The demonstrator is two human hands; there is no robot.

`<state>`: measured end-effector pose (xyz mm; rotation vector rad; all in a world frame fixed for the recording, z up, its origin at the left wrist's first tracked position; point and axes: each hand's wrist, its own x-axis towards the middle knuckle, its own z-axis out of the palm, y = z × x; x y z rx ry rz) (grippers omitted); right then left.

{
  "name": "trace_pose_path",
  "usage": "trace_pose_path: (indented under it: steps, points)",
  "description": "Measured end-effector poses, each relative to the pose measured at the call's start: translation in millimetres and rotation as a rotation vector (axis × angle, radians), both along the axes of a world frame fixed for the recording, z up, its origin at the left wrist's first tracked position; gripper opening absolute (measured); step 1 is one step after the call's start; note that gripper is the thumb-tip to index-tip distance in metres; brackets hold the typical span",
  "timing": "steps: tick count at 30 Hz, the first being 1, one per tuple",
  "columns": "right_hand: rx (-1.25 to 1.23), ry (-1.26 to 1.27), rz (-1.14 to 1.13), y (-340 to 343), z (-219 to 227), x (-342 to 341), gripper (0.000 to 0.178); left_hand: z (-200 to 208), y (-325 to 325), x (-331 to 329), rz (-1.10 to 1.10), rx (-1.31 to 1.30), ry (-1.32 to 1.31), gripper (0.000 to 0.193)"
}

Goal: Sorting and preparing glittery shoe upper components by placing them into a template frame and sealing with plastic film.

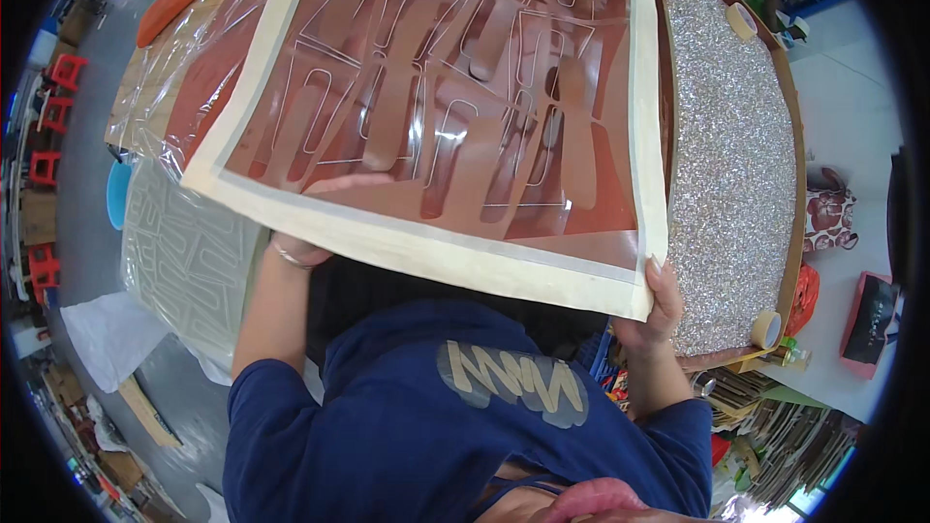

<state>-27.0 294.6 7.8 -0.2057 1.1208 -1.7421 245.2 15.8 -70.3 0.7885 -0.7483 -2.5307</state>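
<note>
L hand [306, 251] under sheet [465, 136]; R hand [656, 312] pinches btm R corner.

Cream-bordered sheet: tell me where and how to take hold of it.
Take the cream-bordered sheet by its border at both near corners, coming from the near side, as the right grip does at the right one. The border is a plain strip around a glossy, patterned middle, probably best left untouched; the sheet's breadth suggests supporting both sides.
</note>
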Motion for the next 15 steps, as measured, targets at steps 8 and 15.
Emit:
trace_pose_path:
  steps: [8,15]
  points:
    - [-0.191,-0.271,-0.259,-2.0,-15.1,15.5,0.039,-7.7,-61.3,40.2,0.637,-0.269,-0.092,0.061]
    - [-0.157,-0.244,-0.293,-7.7,-28.4,11.8,0.032,44.9,-109.6,41.2,0.116,-0.223,0.363,0.072]
